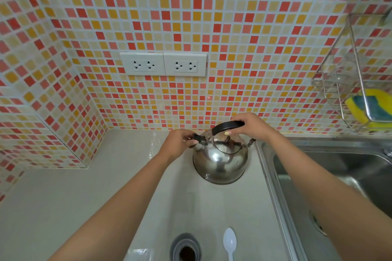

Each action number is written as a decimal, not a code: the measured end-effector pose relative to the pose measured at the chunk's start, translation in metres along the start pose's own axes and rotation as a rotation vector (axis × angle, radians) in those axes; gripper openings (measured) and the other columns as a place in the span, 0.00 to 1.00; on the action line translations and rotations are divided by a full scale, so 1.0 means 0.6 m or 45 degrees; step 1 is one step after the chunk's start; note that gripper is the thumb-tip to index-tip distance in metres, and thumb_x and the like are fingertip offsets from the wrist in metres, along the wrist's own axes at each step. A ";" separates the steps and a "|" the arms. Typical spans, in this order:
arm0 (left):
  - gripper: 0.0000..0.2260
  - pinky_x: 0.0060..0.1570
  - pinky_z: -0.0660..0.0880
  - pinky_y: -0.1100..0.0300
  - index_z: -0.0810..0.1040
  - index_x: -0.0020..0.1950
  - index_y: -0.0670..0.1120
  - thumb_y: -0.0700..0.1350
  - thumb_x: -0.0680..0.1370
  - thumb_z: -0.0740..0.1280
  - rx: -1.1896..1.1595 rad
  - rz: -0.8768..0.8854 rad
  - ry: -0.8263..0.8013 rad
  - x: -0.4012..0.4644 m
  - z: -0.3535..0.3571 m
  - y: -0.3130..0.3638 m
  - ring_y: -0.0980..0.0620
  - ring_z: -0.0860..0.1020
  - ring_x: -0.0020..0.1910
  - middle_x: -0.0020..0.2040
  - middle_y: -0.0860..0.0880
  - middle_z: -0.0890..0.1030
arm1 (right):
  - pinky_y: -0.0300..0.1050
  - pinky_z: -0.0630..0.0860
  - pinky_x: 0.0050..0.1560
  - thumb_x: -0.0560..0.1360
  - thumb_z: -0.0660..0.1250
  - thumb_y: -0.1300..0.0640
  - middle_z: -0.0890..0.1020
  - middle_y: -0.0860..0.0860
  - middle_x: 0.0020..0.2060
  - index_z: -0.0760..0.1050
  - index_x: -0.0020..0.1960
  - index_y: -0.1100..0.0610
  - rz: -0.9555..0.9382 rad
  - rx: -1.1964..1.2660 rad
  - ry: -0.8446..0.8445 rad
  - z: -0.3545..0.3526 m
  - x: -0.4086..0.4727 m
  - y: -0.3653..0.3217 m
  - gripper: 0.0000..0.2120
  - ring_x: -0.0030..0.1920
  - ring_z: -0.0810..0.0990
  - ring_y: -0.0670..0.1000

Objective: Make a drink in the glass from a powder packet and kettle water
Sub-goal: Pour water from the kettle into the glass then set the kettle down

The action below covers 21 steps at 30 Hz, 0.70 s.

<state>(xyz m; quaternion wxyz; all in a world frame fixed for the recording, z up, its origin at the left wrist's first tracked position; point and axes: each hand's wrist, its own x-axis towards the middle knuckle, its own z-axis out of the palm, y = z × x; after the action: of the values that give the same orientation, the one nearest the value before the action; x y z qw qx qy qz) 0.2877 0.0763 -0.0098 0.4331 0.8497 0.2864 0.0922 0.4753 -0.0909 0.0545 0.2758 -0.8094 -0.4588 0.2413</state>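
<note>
I have the kettle [220, 159] standing on the table [106, 186], beside the sink [331, 167]. My right hand [252, 126] is curled round the black handle [228, 126]; my left hand [180, 143] pinches the dark spout cap [198, 137] between its fingers [192, 136]. The glass [186, 247] stands at the near edge, dark powder seemingly inside, with a white spoon [230, 241] beside it and a torn packet [139, 253] to its left. Risks, in my judgement: steam scalding the left fingers if the cap opens; a tilted kettle spilling; an overshot pour missing the glass.
</note>
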 end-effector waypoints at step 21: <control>0.10 0.55 0.78 0.52 0.84 0.55 0.45 0.43 0.76 0.70 -0.048 0.150 0.056 -0.062 -0.039 0.066 0.48 0.82 0.50 0.49 0.48 0.85 | 0.32 0.68 0.33 0.67 0.76 0.51 0.80 0.44 0.32 0.81 0.42 0.41 -0.072 0.094 0.198 -0.041 -0.091 -0.052 0.07 0.30 0.75 0.38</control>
<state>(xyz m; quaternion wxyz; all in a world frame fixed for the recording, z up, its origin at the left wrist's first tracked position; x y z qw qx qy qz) 0.2638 0.0529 0.0391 0.4364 0.8545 0.2435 0.1415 0.4468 -0.1307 0.1007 0.3471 -0.8016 -0.4495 0.1868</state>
